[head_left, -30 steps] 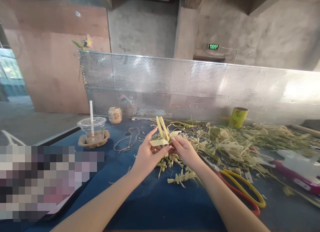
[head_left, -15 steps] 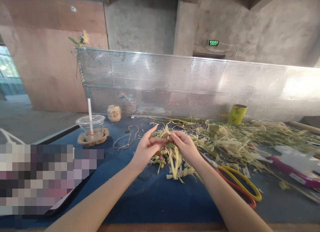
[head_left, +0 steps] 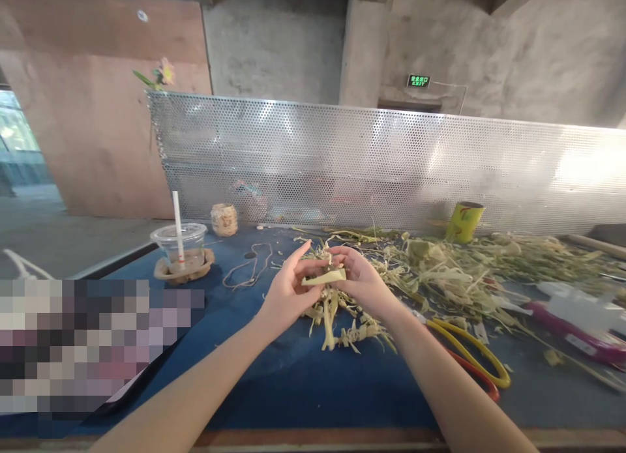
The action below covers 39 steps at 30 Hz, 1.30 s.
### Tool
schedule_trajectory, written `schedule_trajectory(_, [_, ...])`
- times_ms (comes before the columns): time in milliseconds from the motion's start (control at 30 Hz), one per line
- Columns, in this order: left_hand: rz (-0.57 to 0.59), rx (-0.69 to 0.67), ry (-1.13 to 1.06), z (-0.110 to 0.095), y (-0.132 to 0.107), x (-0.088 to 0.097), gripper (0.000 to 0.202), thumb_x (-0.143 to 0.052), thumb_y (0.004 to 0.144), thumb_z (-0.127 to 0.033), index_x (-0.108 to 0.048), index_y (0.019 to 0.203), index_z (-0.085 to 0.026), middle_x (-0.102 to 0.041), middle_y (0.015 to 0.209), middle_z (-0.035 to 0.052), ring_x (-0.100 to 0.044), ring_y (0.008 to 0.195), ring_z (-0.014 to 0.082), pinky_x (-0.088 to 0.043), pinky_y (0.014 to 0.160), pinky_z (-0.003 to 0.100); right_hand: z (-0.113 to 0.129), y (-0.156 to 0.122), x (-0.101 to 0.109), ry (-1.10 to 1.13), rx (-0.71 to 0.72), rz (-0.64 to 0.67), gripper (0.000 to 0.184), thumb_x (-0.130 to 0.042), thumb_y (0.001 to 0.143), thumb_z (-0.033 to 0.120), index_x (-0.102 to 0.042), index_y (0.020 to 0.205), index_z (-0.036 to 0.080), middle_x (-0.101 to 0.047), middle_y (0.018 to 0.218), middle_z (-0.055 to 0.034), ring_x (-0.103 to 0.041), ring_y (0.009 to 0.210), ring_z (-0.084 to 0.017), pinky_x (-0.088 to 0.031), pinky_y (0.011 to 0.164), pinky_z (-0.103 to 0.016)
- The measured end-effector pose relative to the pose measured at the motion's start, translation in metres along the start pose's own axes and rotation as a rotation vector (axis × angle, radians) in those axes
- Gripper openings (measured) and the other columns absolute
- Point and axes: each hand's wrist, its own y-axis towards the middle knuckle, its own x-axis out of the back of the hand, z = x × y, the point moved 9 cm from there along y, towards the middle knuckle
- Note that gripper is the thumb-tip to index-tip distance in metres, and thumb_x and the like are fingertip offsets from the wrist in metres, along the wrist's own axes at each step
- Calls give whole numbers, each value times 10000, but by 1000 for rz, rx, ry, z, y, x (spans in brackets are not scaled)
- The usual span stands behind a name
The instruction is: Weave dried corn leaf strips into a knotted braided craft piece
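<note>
Both my hands meet over the blue table top (head_left: 303,388) and pinch a small piece woven from pale yellow-green leaf strips (head_left: 324,278). My left hand (head_left: 286,293) grips its left side with thumb and fingers, index finger raised. My right hand (head_left: 362,280) is closed on its right side. Loose strip ends (head_left: 328,322) hang down from the piece toward the table. More cut strips (head_left: 359,332) lie just under my hands.
A heap of leaf strips (head_left: 469,270) spreads to the right. Yellow-and-red scissors (head_left: 476,362) lie by my right forearm, a pink-and-white tool (head_left: 577,326) farther right. A plastic cup with straw (head_left: 178,248), a small jar (head_left: 224,219), cord (head_left: 247,270), a yellow-green cup (head_left: 463,222) and a perforated metal screen (head_left: 391,166) stand behind.
The strips that stood upright from the piece a second ago now hang downward. Both hands turned the piece over and lifted it slightly, still pinching it.
</note>
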Motion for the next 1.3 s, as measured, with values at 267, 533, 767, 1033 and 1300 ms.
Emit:
schedule_trajectory(267, [-63,19,93,-3,2,7,765,-603,702,-172,-189,1345,-152,-593,979,102,-550,882,198,-472,592,262,-7,1,0,-10,-56,22,476,-573,602,60,-423,1019,231,-465,1004,-17,-549,670,-79,-484,584,-237])
schedule_trajectory(533, [-102,20,193,-2,0,12,871,-577,749,-215,16,1385,-274,-521,1209,117,-547,709,134,-439,496,237,0,4,25,-19,-54,-137,447,-600,579,75,-419,963,215,-475,1028,-33,-555,703,-90,-503,603,-250])
schedule_trajectory(767, [-5,137,135,11,1,4,841,-607,728,-251,-85,1386,-204,-611,1020,132,-563,559,135,-449,424,255,1,0,-1,36,-44,124,490,-610,639,91,-384,1047,242,-426,1161,-70,-548,738,-86,-490,631,-259])
schedule_trajectory(1033, [-88,276,-188,24,1,6,781,-669,676,-204,-246,1326,-105,-613,733,45,-475,467,73,-362,404,196,9,-4,0,-243,12,141,440,-567,702,121,-399,1085,259,-350,1228,-70,-523,780,-89,-485,624,-241])
schedule_trajectory(1300, [-125,231,-126,22,3,12,731,-636,716,-264,-243,1322,-152,-670,852,95,-471,414,64,-335,385,190,-16,-7,0,-253,-246,130,273,-455,816,432,-480,963,203,-497,808,-13,-519,618,-91,-467,464,-209])
